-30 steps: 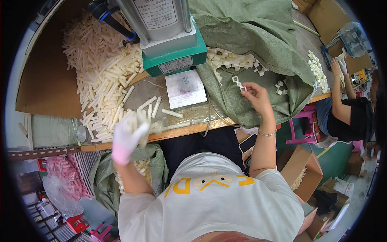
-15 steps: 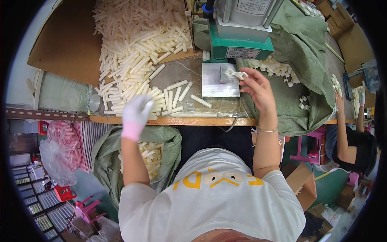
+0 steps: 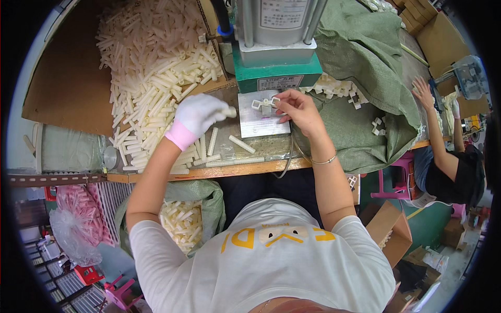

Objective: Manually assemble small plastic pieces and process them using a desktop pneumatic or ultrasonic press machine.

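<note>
The green-and-silver press (image 3: 279, 75) serves as the landmark here. Just in front of its green block, above the bare metal plate (image 3: 253, 127) at its foot, the right hand (image 3: 302, 113) pinches one end of a white connector (image 3: 265, 102) between thumb and fingertips; the connector's squarish loops point leftward, and whether it touches the plate cannot be told. Left of the plate, the left hand (image 3: 198, 116), in a white glove with a pink cuff, has its fingers closed round a cream piece (image 3: 229, 111) whose end pokes out toward the press. Farther left of the press spreads a large heap of cream tubes (image 3: 148, 99), and a single loose tube (image 3: 242, 144) lies in front of it, on the person's side. To the right of the press, more white connectors (image 3: 334, 87) rest on a green sack (image 3: 360, 148).
</note>
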Available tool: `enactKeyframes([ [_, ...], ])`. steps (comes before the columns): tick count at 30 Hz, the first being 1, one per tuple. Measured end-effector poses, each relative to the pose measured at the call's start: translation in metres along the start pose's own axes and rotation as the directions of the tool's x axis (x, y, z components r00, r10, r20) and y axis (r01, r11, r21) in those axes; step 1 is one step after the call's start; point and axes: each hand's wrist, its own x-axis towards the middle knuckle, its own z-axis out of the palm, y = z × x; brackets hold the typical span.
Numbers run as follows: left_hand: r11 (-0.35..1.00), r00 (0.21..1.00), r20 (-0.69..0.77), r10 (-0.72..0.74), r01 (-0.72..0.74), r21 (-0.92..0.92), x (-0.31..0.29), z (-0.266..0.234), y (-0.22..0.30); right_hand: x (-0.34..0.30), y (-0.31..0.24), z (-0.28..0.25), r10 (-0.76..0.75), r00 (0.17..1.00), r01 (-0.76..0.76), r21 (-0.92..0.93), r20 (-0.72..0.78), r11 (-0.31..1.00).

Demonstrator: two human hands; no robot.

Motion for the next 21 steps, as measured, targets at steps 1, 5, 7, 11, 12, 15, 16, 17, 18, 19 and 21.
enactKeyframes([
  [1,0.884,0.939,-0.117,-0.323,0.255,-0.392,0.003,0.002,0.01,0.002,0.004,0.001,-0.001,1.0,0.001,0.003,-0.009,1.0],
  [5,0.289,0.676,-0.08,-0.733,0.203,-0.935,0.043,0.01,0.053,0.002,0.005,-0.003,0.044,0.999,-0.044,-0.001,0.0,0.999],
  [7,0.299,0.587,-0.118,-0.801,0.221,-0.928,0.059,0.018,0.064,0.003,0.004,0.0,0.025,1.0,-0.025,-0.016,0.006,1.0],
  [11,0.621,0.671,-0.21,-0.711,0.459,-0.635,0.07,0.036,0.062,0.001,0.004,0.002,0.018,1.0,-0.018,-0.002,-0.005,1.0],
  [12,0.624,0.674,-0.21,-0.708,0.458,-0.633,0.071,0.038,0.059,0.001,0.004,0.004,0.002,1.0,-0.002,0.002,-0.014,1.0],
  [15,0.713,0.723,-0.236,-0.649,0.472,-0.518,0.077,0.03,0.06,0.0,0.005,0.001,-0.008,1.0,0.008,-0.02,-0.025,1.0],
  [16,0.695,0.731,-0.179,-0.659,0.5,-0.517,0.079,0.024,0.062,0.0,0.005,-0.001,-0.005,1.0,0.004,-0.051,-0.011,0.999],
  [17,0.677,0.736,-0.122,-0.666,0.526,-0.515,0.081,0.021,0.062,-0.001,0.005,0.0,-0.007,1.0,0.006,-0.052,-0.019,0.999],
  [18,0.68,0.741,-0.122,-0.66,0.52,-0.517,0.08,0.022,0.063,-0.004,0.005,0.002,-0.005,1.0,0.004,-0.081,-0.02,0.997],
  [19,0.68,0.733,-0.144,-0.665,0.515,-0.522,0.078,0.023,0.063,-0.004,0.004,0.002,-0.006,1.0,0.004,-0.109,-0.022,0.994],
  [21,0.679,0.725,-0.166,-0.668,0.504,-0.535,0.079,0.021,0.065,-0.005,0.005,-0.013,-0.102,0.987,0.074,-0.211,-0.123,0.975],
])
